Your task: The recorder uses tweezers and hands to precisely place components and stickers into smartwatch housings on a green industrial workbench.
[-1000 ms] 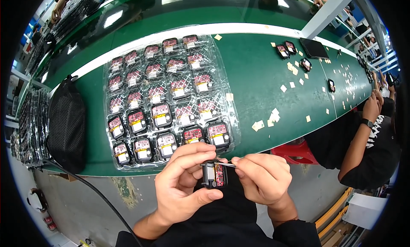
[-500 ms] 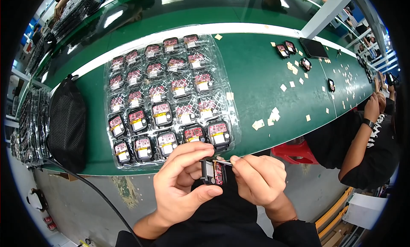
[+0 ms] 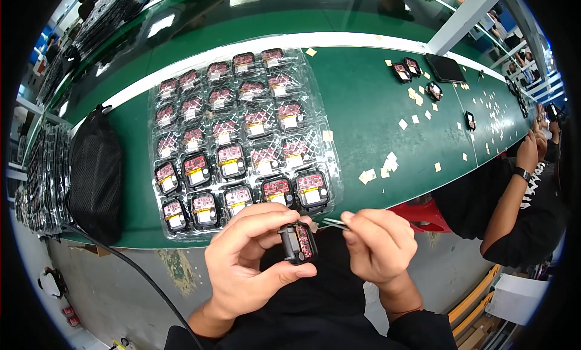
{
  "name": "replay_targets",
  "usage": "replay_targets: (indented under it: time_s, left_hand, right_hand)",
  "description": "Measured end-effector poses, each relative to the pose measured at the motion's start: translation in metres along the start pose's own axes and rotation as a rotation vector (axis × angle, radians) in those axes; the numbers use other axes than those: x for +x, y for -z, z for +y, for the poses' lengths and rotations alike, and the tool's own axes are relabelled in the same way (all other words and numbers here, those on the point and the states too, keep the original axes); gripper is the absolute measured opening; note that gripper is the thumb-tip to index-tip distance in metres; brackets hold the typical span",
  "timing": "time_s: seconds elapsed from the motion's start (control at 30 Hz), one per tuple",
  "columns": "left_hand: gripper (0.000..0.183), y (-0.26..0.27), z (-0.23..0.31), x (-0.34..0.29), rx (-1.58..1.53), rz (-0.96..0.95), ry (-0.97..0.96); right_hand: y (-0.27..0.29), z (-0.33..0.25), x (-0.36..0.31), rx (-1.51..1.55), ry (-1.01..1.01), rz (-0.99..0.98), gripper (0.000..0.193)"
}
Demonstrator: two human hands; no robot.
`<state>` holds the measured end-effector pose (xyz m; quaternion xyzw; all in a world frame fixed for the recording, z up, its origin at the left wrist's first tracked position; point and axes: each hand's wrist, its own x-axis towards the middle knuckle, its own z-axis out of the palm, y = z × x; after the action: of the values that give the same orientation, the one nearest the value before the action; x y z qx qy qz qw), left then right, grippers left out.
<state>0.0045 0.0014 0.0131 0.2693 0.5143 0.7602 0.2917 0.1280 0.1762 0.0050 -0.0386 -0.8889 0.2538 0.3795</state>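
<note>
Between the thumb and fingers of my left hand [image 3: 248,259] is a small black device housing [image 3: 299,243], tilted on its side. A red circuit board shows along its open face. My right hand [image 3: 382,246] pinches a pair of thin metal tweezers [image 3: 336,223], whose tips point left and stand a little apart from the housing. Just beyond my hands, a clear plastic tray [image 3: 334,162] holds rows of similar black housings with red boards and whitish and yellow parts.
A black mesh bag [image 3: 95,174] and stacked clear trays [image 3: 43,174] stand at the left. Small pale paper squares [image 3: 390,163] lie scattered on the green table [image 3: 357,108], with a black flat panel [image 3: 445,68] farther back. Another person's forearm [image 3: 508,199] is at the right.
My right hand has moved right, drawing the tweezers away from the housing. My left hand has turned the housing slightly, so its board side shows differently.
</note>
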Motion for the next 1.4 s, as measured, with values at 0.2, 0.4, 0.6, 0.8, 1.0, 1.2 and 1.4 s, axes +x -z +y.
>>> replay_targets:
  time_s: [0.2, 0.4, 0.6, 0.8, 1.0, 1.2, 1.4]
  left_hand:
    - [0.041, 0.006, 0.006, 0.036, 0.873, 0.097, -0.333]
    - [0.026, -0.003, 0.002, 0.067, 1.225, 0.122, -0.261]
    - [0.029, -0.004, 0.001, 0.065, 1.471, 0.058, -0.337]
    - [0.039, -0.015, 0.004, 0.056, 1.560, -0.012, -0.266]
    - [0.051, -0.024, 0.012, 0.035, 1.301, -0.062, -0.400]
    - [0.049, -0.028, 0.001, 0.013, 1.113, -0.249, -0.377]
    - [0.044, -0.018, -0.016, -0.001, 1.052, -0.342, -0.339]
  right_hand:
    - [0.000, 0.016, -0.008, -0.051, -0.077, 0.082, 0.021]
    - [0.002, 0.030, -0.008, -0.225, -0.020, 0.064, 0.030]
    - [0.014, 0.063, 0.015, -0.390, -0.146, 0.027, 0.021]
    - [0.055, 0.137, 0.049, -0.608, -0.422, 0.053, 0.018]
    - [0.062, 0.221, 0.085, -0.835, -0.024, 0.082, 0.026]
    - [0.051, 0.196, 0.082, -0.497, -0.258, -0.310, 0.029]
    - [0.046, 0.135, 0.055, -0.423, -0.161, -0.396, 0.029]
